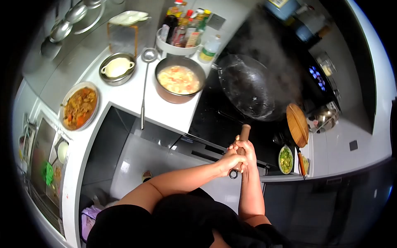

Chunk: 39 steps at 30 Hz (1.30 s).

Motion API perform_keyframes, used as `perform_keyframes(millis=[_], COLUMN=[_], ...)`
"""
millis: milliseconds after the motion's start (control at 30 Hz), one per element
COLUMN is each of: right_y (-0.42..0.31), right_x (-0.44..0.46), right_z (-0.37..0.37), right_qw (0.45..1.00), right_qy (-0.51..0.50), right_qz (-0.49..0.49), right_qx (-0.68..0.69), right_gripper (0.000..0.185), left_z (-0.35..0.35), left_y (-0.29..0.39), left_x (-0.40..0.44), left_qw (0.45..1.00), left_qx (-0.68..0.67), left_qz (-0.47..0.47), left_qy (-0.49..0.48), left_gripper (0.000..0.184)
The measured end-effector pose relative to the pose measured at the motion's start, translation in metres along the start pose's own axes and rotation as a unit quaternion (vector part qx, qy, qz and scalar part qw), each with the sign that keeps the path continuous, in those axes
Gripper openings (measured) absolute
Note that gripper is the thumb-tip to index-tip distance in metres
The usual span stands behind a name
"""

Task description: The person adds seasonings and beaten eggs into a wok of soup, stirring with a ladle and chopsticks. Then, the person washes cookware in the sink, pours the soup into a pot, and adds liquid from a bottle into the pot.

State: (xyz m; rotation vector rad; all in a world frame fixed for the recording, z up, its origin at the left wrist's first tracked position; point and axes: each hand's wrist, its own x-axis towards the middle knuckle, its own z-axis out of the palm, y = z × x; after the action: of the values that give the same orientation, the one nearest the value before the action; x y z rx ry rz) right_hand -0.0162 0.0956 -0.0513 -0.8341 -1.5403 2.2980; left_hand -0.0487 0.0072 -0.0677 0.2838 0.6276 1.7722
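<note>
A dark wok [245,84] with a wet, glistening inside is over the black stovetop, and steam rises beside it. Its brown handle [245,133] points back toward my body. My left hand [232,161] wraps the lower part of this handle, close to the ring at its end. Just above and overlapping it, my right hand [246,151] also has its fingers closed around the handle. Some of the grip is hidden where the hands overlap. Whether the wok rests on the burner or is lifted, I cannot tell.
Left of the stove stand a pot of egg-and-tomato-like soup [178,80], a long ladle [144,91], a metal bowl [117,69] and a dish of stew [79,106]. Bottles [182,29] fill a rack behind. A wooden lid [297,125] and chopped greens [285,160] are at right.
</note>
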Motion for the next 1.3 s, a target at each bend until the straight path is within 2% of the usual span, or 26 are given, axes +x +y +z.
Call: perform_keyframes(millis=[133,267,500,567,600,633,733,767,833,867,900,967,1000,1100,1167,1200,1233,1267,1300], right_y=[0.003,0.006,-0.005,-0.003,-0.002,-0.003,-0.008,-0.013,-0.017,-0.024,-0.022,-0.044,-0.064,-0.111,-0.134,-0.142,-0.149,-0.152,-0.152], right_x=[0.012,0.02,0.025,0.025,0.024,0.021,0.016,0.012,0.007,0.001,0.002,0.0,-0.001,0.012,0.037,0.053,0.069,0.088,0.106], right_z=[-0.032,-0.051,-0.07,-0.074,-0.074,-0.074,-0.074,-0.072,-0.074,-0.071,-0.091,-0.098,-0.095,-0.051,-0.015,0.005,0.028,0.052,0.076], right_qw=[0.998,0.995,0.994,0.988,0.988,0.987,0.993,0.993,0.996,0.99,0.972,0.931,0.928,0.905,0.845,0.84,0.834,0.813,0.792], right_qy=[-0.002,-0.012,0.0,0.013,0.015,0.018,0.002,0.009,0.051,0.123,0.159,0.247,0.263,0.22,0.14,0.112,0.084,0.073,0.062], right_qz=[0.011,0.029,0.045,0.061,0.069,0.077,0.056,0.064,0.058,0.058,-0.017,-0.144,-0.157,-0.206,-0.244,-0.246,-0.247,-0.287,-0.325], right_qx=[0.068,0.096,0.1,0.143,0.14,0.137,0.104,0.1,0.038,-0.027,-0.17,-0.227,-0.212,-0.299,-0.455,-0.47,-0.486,-0.5,-0.513], right_gripper=[0.018,0.018,0.018,0.018,0.018,0.018,0.021,0.023,0.034,0.038,0.039,0.032,0.027,0.017,0.02,0.02,0.02,0.017,0.014], left_z=[0.008,0.01,0.015,0.004,-0.003,-0.01,-0.015,-0.012,-0.028,-0.032,-0.044,-0.071,-0.086,-0.126,-0.141,-0.153,-0.165,-0.177,-0.184], left_y=[-0.013,-0.023,-0.023,-0.027,-0.027,-0.035,-0.009,0.0,0.006,0.021,0.034,0.064,0.08,0.138,0.182,0.198,0.214,0.228,0.243], left_x=[0.025,0.04,0.057,0.066,0.068,0.07,0.058,0.052,0.047,0.039,0.032,0.015,0.006,-0.025,-0.043,-0.051,-0.058,-0.064,-0.07], left_qw=[0.998,0.996,0.996,0.983,0.958,0.939,0.923,0.927,0.902,0.881,0.878,0.856,0.854,0.898,0.906,0.905,0.916,0.925,0.926], left_qx=[0.048,0.069,0.084,0.177,0.269,0.337,0.323,0.31,0.354,0.395,0.4,0.45,0.452,0.404,0.401,0.402,0.389,0.375,0.372], left_qz=[-0.013,-0.018,-0.042,-0.057,-0.094,-0.068,-0.171,-0.171,-0.199,-0.2,-0.2,-0.188,-0.189,-0.138,-0.12,-0.119,-0.089,-0.06,-0.06], left_qy=[0.033,0.054,0.005,0.0,0.007,0.012,-0.116,-0.127,-0.147,-0.167,-0.169,-0.171,-0.173,-0.106,-0.067,-0.069,-0.03,0.009,0.007], left_gripper=[0.029,0.028,0.032,0.036,0.041,0.048,0.061,0.058,0.05,0.039,0.039,0.029,0.029,0.022,0.021,0.021,0.022,0.024,0.024])
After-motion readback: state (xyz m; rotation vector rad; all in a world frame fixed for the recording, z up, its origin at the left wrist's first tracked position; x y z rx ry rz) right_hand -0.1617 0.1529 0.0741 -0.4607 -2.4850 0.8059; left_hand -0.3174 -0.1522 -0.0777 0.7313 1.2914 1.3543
